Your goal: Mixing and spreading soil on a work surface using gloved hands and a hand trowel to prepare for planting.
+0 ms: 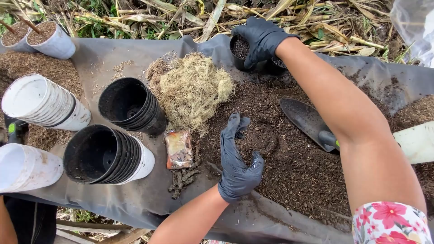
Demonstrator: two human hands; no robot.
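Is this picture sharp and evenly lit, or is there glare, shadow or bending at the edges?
Head view: soft, even daylight with only faint shadows; slight sheen on the black-gloved right hand gripping the small black pot; left hand and soil look sharp; wide-lens curving shows at the edges, stretching the white pot stack.

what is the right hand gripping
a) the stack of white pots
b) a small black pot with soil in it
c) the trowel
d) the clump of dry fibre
b: the gloved right hand clasps the rim of a small black pot holding dark soil, while the trowel lies untouched on the soil.
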